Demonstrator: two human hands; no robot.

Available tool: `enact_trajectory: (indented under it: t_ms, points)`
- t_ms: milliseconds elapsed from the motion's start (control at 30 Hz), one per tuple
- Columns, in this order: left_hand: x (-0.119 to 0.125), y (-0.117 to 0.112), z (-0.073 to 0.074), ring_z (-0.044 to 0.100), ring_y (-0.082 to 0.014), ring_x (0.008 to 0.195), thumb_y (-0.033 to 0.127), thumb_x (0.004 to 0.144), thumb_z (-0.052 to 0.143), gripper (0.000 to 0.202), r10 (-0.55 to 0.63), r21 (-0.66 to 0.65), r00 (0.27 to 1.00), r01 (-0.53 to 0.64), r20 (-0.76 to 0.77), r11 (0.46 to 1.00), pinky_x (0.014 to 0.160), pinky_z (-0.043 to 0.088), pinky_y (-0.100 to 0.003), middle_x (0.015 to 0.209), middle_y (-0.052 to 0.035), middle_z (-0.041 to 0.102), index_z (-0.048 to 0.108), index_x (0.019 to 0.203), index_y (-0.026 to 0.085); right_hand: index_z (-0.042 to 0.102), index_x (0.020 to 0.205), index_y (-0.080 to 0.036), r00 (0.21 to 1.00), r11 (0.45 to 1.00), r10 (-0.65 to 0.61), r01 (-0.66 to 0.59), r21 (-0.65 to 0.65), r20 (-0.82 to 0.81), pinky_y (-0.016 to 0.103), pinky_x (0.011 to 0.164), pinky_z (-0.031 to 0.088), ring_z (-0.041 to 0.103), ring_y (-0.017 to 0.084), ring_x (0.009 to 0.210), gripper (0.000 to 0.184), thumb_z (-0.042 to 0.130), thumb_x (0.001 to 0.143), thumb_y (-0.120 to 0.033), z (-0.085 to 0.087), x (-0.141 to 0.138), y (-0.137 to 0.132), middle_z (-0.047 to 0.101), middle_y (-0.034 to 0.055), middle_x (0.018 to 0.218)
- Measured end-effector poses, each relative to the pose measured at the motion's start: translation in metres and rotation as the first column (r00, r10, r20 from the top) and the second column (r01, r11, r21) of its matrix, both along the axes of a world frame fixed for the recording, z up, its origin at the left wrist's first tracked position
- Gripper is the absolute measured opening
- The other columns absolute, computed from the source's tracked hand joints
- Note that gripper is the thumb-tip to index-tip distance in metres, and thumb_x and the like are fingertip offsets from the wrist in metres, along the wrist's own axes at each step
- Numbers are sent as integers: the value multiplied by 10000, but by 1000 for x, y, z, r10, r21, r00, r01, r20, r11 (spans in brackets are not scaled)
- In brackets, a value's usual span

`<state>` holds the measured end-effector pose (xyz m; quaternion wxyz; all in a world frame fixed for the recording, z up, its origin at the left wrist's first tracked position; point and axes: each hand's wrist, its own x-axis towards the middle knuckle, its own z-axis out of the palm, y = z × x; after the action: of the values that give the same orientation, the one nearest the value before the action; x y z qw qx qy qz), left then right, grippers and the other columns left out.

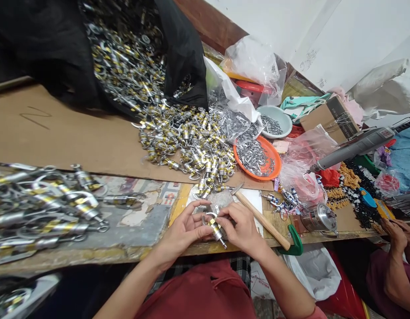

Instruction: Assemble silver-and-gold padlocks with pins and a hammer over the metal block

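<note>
Over the bench's front edge, a small silver metal fitting (216, 229) with yellow bands and a curved hook-like arm is held between my two hands. Its narrow tip points down and right. My left hand (188, 223) pinches it from the left with thumb and fingers. From the other side, my right hand (240, 225) grips it with closed fingertips, which partly hide it. Just beyond my fingers lies a heap of like fittings (205, 146). Beside my right hand rests a hammer (265, 223) with a wooden handle.
A black bag (185, 53) spills fittings onto cardboard (59, 124). More fittings (48, 208) lie at left. An orange dish (274, 161) and a pale bowl (284, 122) hold small metal pieces. A grey power screwdriver (354, 148) hangs at right. Another person's hands (396, 232) are at far right.
</note>
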<state>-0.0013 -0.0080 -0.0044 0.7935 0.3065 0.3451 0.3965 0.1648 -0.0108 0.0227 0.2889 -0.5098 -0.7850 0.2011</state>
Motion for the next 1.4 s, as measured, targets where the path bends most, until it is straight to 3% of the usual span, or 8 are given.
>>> enact_trajectory:
  t_ms: [600, 1400]
  points:
    - [2, -1, -17, 544, -111, 619, 296, 657, 761, 600, 32, 78, 999, -29, -32, 996, 558, 477, -215, 762, 14, 610, 455, 1171, 238, 605, 742, -188, 996, 995, -64, 68, 71, -65, 273, 616, 406, 528, 158, 679, 149, 504, 842, -232, -6, -4, -4, 581, 25, 692]
    - [2, -1, -17, 520, -112, 616, 294, 653, 762, 587, 30, 82, 999, -26, -38, 996, 533, 458, -210, 777, 19, 595, 461, 1154, 245, 611, 764, -194, 991, 985, -108, 117, 125, -77, 291, 632, 414, 545, 167, 696, 173, 490, 867, -262, -14, -6, -7, 612, 34, 720]
